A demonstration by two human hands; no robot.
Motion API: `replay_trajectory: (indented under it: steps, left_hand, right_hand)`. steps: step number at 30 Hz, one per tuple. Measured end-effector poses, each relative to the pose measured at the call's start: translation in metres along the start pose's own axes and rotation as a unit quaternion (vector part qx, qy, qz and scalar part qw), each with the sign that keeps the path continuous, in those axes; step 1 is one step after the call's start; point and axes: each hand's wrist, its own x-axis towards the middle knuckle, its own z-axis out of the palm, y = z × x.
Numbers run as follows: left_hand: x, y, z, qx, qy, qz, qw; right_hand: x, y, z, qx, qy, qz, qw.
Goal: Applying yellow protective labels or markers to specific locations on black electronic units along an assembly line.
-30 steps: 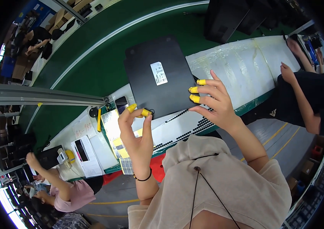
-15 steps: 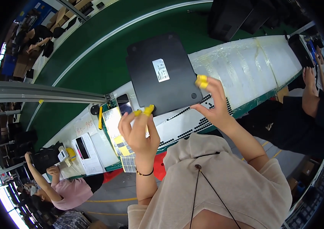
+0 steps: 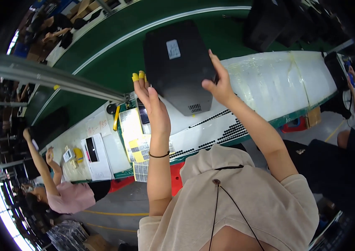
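A black box-shaped device point(image 3: 177, 75), with a white label and a small vent grille at its near end, is in front of me, partly over the green belt and partly over the white table edge. My right hand point(image 3: 221, 85) grips its right side, thumb on the upper face and fingers along the edge. At its left side my left hand point(image 3: 154, 106) has its fingers stretched out, two of them capped with yellow finger cots. The left thumb lies close to the device's edge; whether it touches is unclear.
Strings of small black dots point(image 3: 231, 131) lie on the white tabletop point(image 3: 261, 83). To the left are yellow-and-white label sheets point(image 3: 137, 144), a yellow cutter point(image 3: 116, 118) and a phone on papers point(image 3: 91, 149). A metal post point(image 3: 60, 77) crosses the left. More black boxes point(image 3: 267, 25) stand on the belt. Co-workers sit at both sides.
The device has moved farther away and tilted, bringing its vent grille into view. My left hand has shifted from its near corner to its left side, fingers straightened; my right hand moved up with it.
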Motion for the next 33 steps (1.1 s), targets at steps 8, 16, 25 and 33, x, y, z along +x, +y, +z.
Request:
replay_trajectory:
  steps: [8, 16, 25, 33]
  left_hand:
    - [-0.045, -0.034, -0.131, 0.068, 0.241, -0.106, 0.962]
    - [-0.088, -0.085, -0.219, 0.111, 0.319, -0.204, 0.919]
    - [-0.051, -0.131, -0.227, 0.170, 0.284, -0.252, 0.909]
    - [0.053, -0.192, -0.258, 0.657, 0.034, -0.009, 0.753]
  right_hand:
    - [0.051, -0.052, 0.015, 0.080, 0.022, 0.128, 0.988]
    - [0.096, 0.034, 0.026, 0.253, -0.012, 0.431, 0.866]
    - [0.094, 0.156, 0.041, 0.194, 0.005, 0.455, 0.869]
    - [0.017, 0.141, 0.028, -0.022, 0.114, 0.266, 0.957]
